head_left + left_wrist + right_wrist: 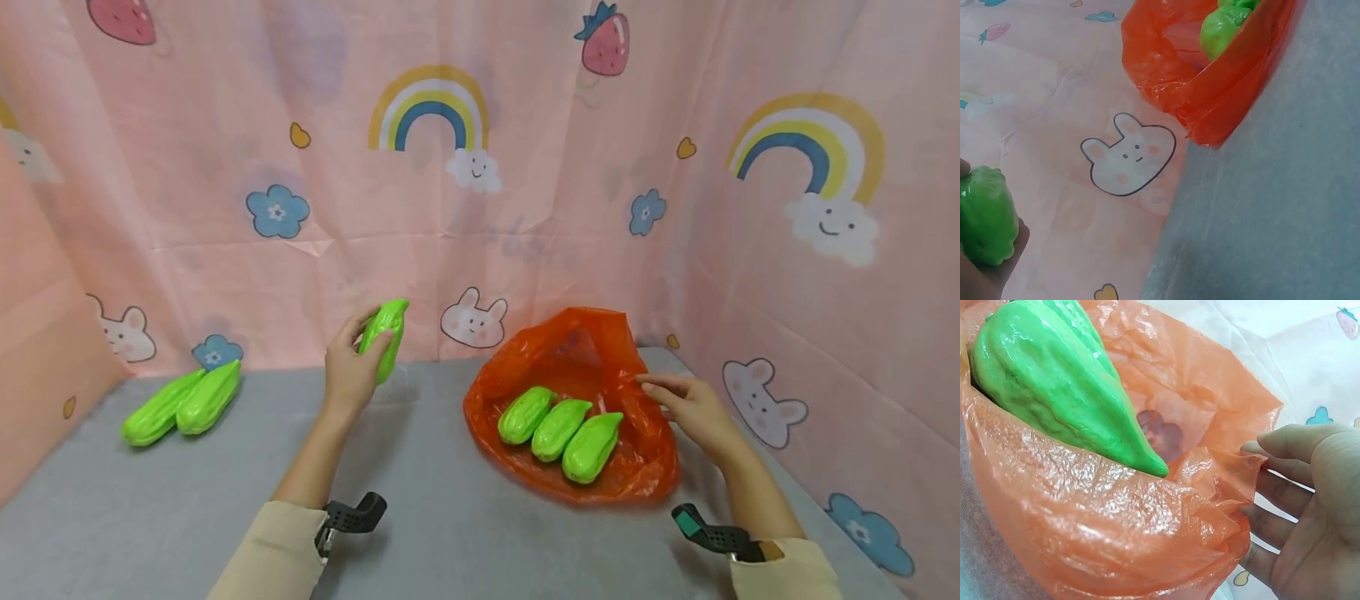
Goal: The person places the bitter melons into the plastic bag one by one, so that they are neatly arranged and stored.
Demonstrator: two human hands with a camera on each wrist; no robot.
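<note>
My left hand [352,367] holds a green bitter melon [386,337] above the table near the back, fingers and thumb around it. In the left wrist view, the same bitter melon [986,215] shows at the left edge. My right hand [693,412] is at the right rim of a red plastic bag [577,496]. In the right wrist view, its fairly straight fingers [1282,490] touch the bag's outer side, and the thumb does not visibly press the plastic. Three bitter melons [558,429] lie side by side inside the bag, whose mouth faces me.
Two more bitter melons [180,404] lie together at the table's left. The grey table [442,533] meets a pink printed curtain [375,250] at the back and sides. Each forearm wears a dark wrist device [352,515].
</note>
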